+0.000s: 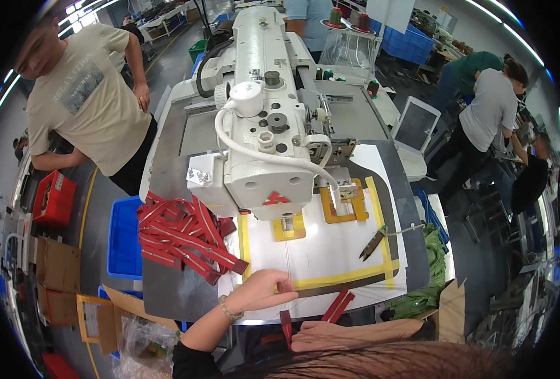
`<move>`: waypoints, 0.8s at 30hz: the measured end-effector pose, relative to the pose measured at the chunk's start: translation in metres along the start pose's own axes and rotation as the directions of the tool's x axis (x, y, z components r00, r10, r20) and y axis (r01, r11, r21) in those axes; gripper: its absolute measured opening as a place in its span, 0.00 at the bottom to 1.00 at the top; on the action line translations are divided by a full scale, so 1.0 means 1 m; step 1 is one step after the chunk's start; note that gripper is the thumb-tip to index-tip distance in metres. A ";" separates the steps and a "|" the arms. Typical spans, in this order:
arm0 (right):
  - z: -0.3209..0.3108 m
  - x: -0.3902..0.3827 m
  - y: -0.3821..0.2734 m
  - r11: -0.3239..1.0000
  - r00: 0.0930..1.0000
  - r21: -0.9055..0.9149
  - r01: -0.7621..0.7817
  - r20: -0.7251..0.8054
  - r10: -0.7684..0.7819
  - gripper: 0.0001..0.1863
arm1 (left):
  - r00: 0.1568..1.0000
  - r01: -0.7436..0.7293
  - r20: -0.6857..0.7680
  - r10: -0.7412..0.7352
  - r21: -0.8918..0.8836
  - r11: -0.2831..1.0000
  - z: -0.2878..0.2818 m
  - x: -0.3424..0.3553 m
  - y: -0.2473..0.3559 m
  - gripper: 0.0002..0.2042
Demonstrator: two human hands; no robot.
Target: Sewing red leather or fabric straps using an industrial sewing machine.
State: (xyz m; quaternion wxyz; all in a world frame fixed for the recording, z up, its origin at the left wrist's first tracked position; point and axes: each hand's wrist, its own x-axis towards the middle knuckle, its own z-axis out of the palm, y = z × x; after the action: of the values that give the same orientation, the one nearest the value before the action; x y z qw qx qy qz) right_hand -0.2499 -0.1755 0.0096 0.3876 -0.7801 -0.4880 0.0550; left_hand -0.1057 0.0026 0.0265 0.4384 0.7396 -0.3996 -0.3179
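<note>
In front of the white sewing machine [261, 170], my left hand [261, 292] is closed, its thumb and fingers drawn together near the edge of the yellow-taped white plate [324, 252]. A thin line, like thread, runs down toward these fingers, but I cannot make out what they hold. Closer to me, my right hand [321, 335] is curled around a red zipper [339, 304]. One piece of it sticks up past the knuckles, and another red end [285, 323] shows beside the thumb side. A yellow clamp frame [291, 228] lies under the needle area.
Many red zippers [185, 234] are heaped left of the plate. Thread snips [373, 244] on a cord lie at its right, below a second yellow frame [345, 211]. A blue bin [123, 240] stands left, green fabric [426, 275] right. A person [90, 95] stands at the left.
</note>
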 end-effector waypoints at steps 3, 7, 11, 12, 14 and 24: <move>-0.032 0.001 -0.002 0.994 0.995 -0.061 -0.096 -0.010 0.096 0.10 | 0.981 0.187 0.149 -0.125 -0.545 0.817 0.008 -0.020 0.003 0.08; -0.110 -0.057 0.055 0.512 0.819 -0.639 -0.574 -0.458 0.346 0.20 | 0.969 0.241 0.120 -0.215 -0.642 0.728 0.013 -0.052 -0.013 0.09; -0.131 -0.125 0.075 0.369 0.585 -0.458 -0.809 -0.567 0.580 0.16 | 0.945 0.154 -0.108 -0.308 -0.685 0.712 0.010 -0.073 -0.015 0.09; -0.131 -0.132 0.080 0.342 0.470 -0.327 -0.881 -0.526 0.709 0.14 | 0.923 0.156 -0.182 -0.340 -0.630 0.760 0.007 -0.076 -0.017 0.09; -0.123 -0.143 0.084 0.345 0.516 -0.388 -0.855 -0.558 0.651 0.13 | 0.898 0.158 -0.254 -0.358 -0.574 0.803 0.003 -0.083 -0.025 0.10; -0.082 0.039 0.030 0.683 0.914 -0.620 -0.385 -0.360 0.188 0.17 | 0.801 0.247 -0.456 -0.389 -0.340 0.907 -0.025 -0.090 0.006 0.10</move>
State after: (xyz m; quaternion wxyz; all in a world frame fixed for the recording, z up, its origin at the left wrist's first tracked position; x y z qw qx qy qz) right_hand -0.1700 -0.1960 0.0579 0.1240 -0.9339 -0.2875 -0.1723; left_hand -0.1304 0.0891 0.0532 0.5631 0.7888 -0.0912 -0.2288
